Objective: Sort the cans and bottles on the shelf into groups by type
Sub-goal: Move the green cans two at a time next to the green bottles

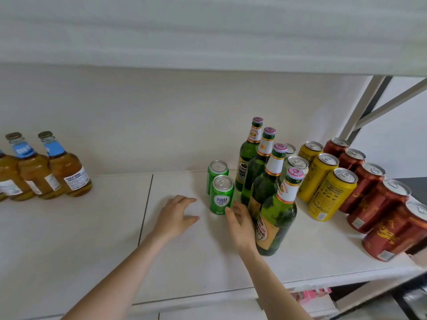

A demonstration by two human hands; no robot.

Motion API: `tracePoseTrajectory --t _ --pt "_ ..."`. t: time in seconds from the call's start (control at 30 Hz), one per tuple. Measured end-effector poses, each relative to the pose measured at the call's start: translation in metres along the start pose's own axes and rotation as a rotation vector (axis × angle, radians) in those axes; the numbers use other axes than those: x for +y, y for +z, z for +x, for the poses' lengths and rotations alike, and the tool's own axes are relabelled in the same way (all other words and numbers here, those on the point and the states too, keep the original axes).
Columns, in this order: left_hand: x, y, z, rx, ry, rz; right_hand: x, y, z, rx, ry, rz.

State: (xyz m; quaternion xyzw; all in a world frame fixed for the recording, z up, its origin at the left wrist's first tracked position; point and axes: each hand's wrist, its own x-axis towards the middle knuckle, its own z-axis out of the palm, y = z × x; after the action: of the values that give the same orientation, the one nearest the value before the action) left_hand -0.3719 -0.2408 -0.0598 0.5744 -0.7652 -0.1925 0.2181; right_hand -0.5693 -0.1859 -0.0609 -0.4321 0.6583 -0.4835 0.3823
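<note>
Both hands are over the white shelf (92,239) and neither is holding anything. The left hand (176,217) rests flat on the board with fingers spread, just left of the two green Laoshan cans (221,194). The right hand (240,224) is loose and empty between the front green can and the nearest green beer bottle (276,218); it might be brushing the can, hard to say from this angle. Four green bottles stand in a diagonal row, with two pale cans (297,165) tucked behind, then three yellow cans (330,195), then a line of red cans (379,204) running to the right edge. Way off left are amber bottles with blue neck labels (67,169).
</note>
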Motion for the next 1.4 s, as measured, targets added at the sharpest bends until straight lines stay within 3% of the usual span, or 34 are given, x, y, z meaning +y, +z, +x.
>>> tracePoseTrajectory --t 0.23,0.43,0.83,1.4 --pt "-0.016 -0.008 -0.077 0.112 -0.043 0.347 0.004 -0.004 -0.058 -0.064 -0.305 -0.636" --pt "-0.021 -0.015 -0.137 0.148 -0.086 0.478 0.013 0.003 -0.103 -0.092 -0.363 -0.95" --pt "-0.063 -0.056 -0.204 0.154 -0.07 0.591 0.003 0.053 -0.166 -0.129 -0.361 -1.088" --pt "-0.221 -0.197 -0.306 -0.01 -0.167 0.681 -0.04 0.253 -0.275 -0.189 -0.389 -1.107"
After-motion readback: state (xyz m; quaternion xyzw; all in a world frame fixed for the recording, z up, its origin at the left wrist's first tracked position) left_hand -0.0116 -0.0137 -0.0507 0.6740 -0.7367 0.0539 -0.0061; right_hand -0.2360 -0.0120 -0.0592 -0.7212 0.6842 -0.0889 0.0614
